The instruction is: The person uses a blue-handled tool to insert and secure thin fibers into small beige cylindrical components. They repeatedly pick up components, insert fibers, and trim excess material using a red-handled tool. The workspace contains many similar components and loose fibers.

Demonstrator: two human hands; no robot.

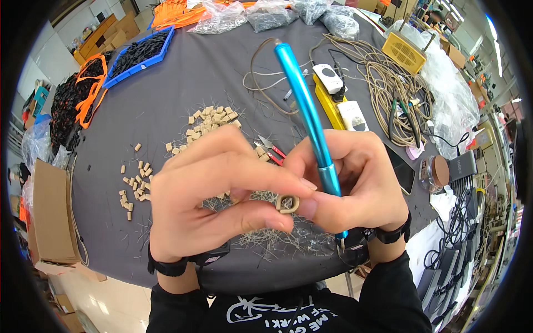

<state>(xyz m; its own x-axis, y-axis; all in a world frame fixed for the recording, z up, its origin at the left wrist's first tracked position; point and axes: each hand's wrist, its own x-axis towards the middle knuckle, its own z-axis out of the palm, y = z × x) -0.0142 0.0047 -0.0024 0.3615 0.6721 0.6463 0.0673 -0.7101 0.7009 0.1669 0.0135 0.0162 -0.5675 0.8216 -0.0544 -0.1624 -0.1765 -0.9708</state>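
Close in front of me, my left hand (208, 200) pinches a small beige hollow piece (287, 204), its open end facing up, between thumb and fingers. My right hand (355, 183) is closed round a shiny blue pen-shaped tool (305, 105) with a cord at its top end and a pointed metal tip below. The right thumb and fingertips touch the beige piece too. Behind my hands lies a heap of similar beige pieces (214, 119), with a smaller scatter of them (136, 186) to the left. Red-handled snips (272, 149) rest beside the heap, partly hidden by my hand.
Cut thread ends (266, 238) litter the grey tablecloth. A blue tray (139, 55) of black parts stands far left, above a cardboard box (55, 213). On the right are a yellow power strip (328, 102), coiled cable (388, 72), pliers (408, 119), a phone (401, 166) and a jar (433, 173).
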